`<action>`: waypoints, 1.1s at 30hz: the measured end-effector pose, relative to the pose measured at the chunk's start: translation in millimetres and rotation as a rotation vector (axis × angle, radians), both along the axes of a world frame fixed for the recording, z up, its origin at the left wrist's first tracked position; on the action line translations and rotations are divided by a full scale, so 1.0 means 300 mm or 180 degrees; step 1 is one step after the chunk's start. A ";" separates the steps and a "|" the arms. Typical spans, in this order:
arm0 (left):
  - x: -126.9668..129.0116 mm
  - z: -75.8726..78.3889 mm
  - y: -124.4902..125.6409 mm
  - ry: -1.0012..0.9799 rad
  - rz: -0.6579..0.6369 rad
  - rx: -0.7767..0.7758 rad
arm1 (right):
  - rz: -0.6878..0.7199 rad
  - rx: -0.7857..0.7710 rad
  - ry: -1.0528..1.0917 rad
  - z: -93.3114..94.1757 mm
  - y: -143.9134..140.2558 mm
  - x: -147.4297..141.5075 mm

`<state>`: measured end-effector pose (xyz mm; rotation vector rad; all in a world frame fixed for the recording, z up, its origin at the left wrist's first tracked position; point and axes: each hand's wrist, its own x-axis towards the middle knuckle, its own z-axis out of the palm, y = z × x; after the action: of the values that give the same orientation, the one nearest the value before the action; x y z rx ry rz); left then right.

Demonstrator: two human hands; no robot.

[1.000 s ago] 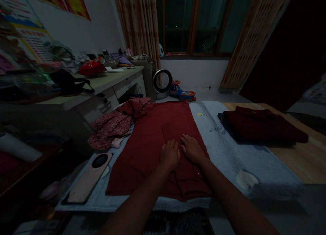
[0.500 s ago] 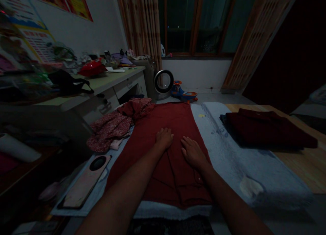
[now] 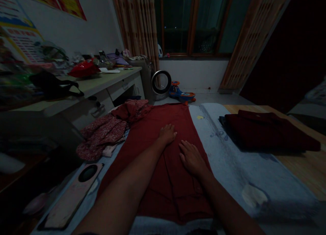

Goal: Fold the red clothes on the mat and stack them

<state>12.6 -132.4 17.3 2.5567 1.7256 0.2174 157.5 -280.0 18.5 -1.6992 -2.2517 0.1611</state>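
Note:
A dark red garment [image 3: 152, 153] lies spread out on a pale blue cloth [image 3: 216, 153], with creases along its middle and near edge. My left hand [image 3: 168, 133] rests flat on the garment's middle, fingers stretched forward. Just right of it and a little nearer, my right hand [image 3: 191, 156] also lies on the fabric with its fingers extended. Neither hand grips anything. A patterned red garment [image 3: 104, 136] sits bunched up at the left, touching the spread one.
A phone [image 3: 73, 194] with a round dark camera patch lies at the near left. Folded dark red clothes [image 3: 267, 131] are stacked on the right. Behind stand a cluttered desk [image 3: 102, 80], an open round washer door [image 3: 161, 82] and a blue ride-on toy [image 3: 182, 94].
My left hand has slid slightly forward and right over the garment, closer to my right hand. The camera view has shifted a little. Both hands remain flat.

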 end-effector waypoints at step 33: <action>-0.049 -0.038 -0.278 0.0000 0.0118 0.0150 | -0.0014 0.0020 0.0087 0.011 -0.004 -0.005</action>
<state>-2.1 -215.6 5.9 2.5587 1.7904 0.2627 156.1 -281.1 22.0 -1.6883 -2.2265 0.1749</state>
